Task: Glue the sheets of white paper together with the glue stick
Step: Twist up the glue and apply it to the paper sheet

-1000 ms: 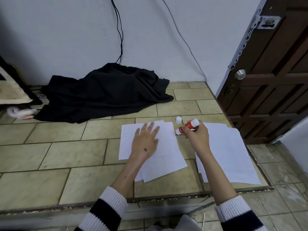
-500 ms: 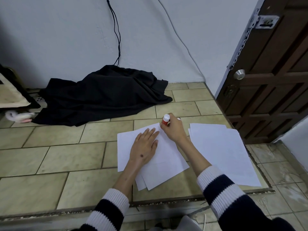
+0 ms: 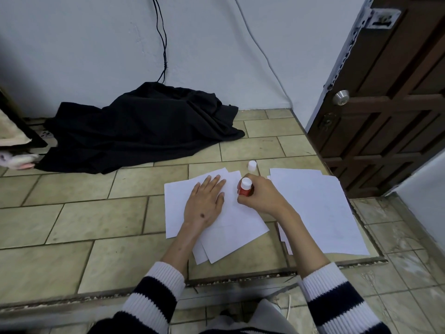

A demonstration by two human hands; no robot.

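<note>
A loose pile of white sheets [image 3: 231, 227] lies on the tiled floor in front of me. My left hand [image 3: 204, 203] presses flat on the pile, fingers spread. My right hand [image 3: 261, 196] grips a red glue stick [image 3: 245, 188] upright, its white end up and its lower end down on the top sheet near the far right corner. The stick's white cap [image 3: 252, 165] stands on the floor just beyond the pile. A second stack of white sheets [image 3: 322, 213] lies to the right.
A black cloth [image 3: 142, 126] is heaped against the wall at the back left. A brown wooden door [image 3: 385, 97] stands at the right. The floor steps down at a ledge [image 3: 216, 283] close to me. Cables hang on the wall.
My right hand carried the glue stick from above the gap between the stacks to the pile's far corner, then drew it nearer down the sheet. My left hand stayed flat.
</note>
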